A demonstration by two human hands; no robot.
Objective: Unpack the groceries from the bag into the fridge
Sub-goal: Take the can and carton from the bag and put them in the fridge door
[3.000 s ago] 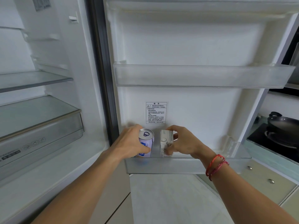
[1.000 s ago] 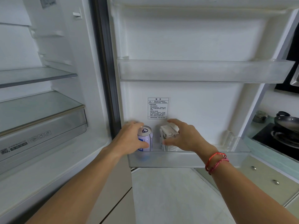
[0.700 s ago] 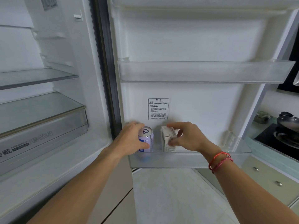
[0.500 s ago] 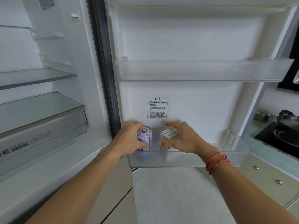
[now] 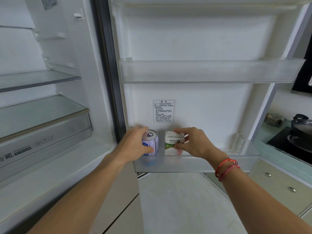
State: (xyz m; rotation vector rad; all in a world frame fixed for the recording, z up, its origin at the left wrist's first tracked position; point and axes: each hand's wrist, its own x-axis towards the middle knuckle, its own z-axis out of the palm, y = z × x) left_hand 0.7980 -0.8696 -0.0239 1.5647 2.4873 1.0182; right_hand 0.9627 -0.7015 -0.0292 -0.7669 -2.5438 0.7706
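**Can and carton in the lower door bin**

The left hand [image 5: 133, 146] curls its fingers around a lavender drink can [image 5: 150, 143], upright at the left end of the fridge's lower door bin [image 5: 219, 163]. Just beside it, the right hand [image 5: 194, 143] pinches a small white-and-green carton [image 5: 173, 143], probably milk, upright in the same bin.

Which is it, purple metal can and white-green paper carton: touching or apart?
Apart. Head view shows a plain gap between the purple metal can and the white-green paper carton in the clear door bin.
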